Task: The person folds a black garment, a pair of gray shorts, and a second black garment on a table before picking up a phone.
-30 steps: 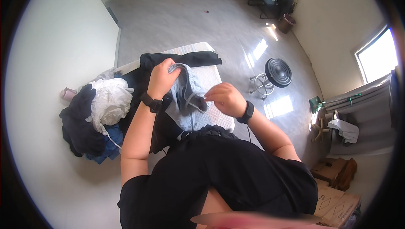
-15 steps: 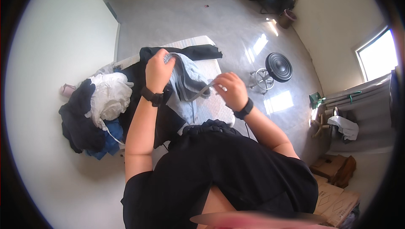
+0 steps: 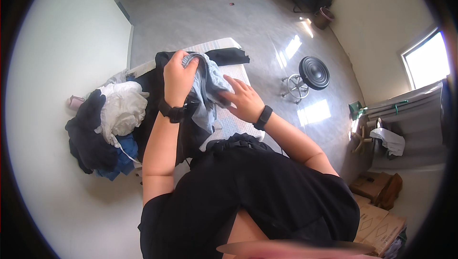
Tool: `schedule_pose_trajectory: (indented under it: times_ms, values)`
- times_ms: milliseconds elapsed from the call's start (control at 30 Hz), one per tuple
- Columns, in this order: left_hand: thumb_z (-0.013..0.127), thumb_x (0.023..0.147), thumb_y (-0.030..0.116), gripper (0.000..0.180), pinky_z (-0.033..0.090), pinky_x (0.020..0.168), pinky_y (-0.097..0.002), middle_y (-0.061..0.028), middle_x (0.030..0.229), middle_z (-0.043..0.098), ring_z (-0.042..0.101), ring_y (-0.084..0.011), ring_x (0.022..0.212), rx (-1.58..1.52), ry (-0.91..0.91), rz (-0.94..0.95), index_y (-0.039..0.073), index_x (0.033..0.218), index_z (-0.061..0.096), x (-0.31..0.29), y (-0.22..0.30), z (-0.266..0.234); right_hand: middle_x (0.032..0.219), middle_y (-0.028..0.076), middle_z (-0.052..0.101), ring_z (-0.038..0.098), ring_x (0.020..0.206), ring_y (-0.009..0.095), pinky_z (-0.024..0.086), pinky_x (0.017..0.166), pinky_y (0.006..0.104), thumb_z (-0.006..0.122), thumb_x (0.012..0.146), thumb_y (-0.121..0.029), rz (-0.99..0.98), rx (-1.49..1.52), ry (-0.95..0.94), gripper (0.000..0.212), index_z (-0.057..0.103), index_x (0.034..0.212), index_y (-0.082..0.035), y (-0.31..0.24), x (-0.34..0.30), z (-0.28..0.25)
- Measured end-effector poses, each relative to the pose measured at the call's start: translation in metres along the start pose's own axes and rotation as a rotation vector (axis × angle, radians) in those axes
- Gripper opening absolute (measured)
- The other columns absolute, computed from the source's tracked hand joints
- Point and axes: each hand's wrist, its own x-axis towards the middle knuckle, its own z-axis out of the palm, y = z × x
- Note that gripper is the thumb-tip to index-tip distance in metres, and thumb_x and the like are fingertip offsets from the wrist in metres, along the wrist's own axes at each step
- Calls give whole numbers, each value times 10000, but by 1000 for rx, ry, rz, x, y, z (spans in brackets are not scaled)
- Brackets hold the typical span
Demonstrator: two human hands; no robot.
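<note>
While left hand (image 3: 177, 75) grips waistband of grey-blue garment (image 3: 207, 87), fingers closed, I note right hand (image 3: 242, 100) open, flat on lower fabric over bench (image 3: 234, 128). Judged step: folding. Next calls for smoothing, aligning edges. Clothes pile (image 3: 107, 125) at left.

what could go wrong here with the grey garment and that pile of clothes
1. The left hand grips the grey garment by one bunched edge while the right hand only presses it, so it may slip or crumple.
2. The clothes pile sits at the table's left edge; a nudge from the left forearm might push pieces off.
</note>
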Motion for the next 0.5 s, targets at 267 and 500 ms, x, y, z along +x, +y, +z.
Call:
schedule_pose_trajectory:
  times_ms: [267,500]
  values:
    - [638,706,80,217,423,610,-273,-105,693,564,549,-219,636,62,-248,251,32,888,530,3,-11,-41,929,133,586,547,859,294,459,738,345,654,650,-90,150,73,154,191,611,828,-33,63,-6,-38]
    - [638,671,5,401,395,682,-265,-57,824,458,479,-180,753,-32,-579,504,94,1042,515,-3,6,-60,615,-10,471,425,614,72,364,567,228,610,680,-102,389,609,131,116,549,739,-22,76,6,-94]
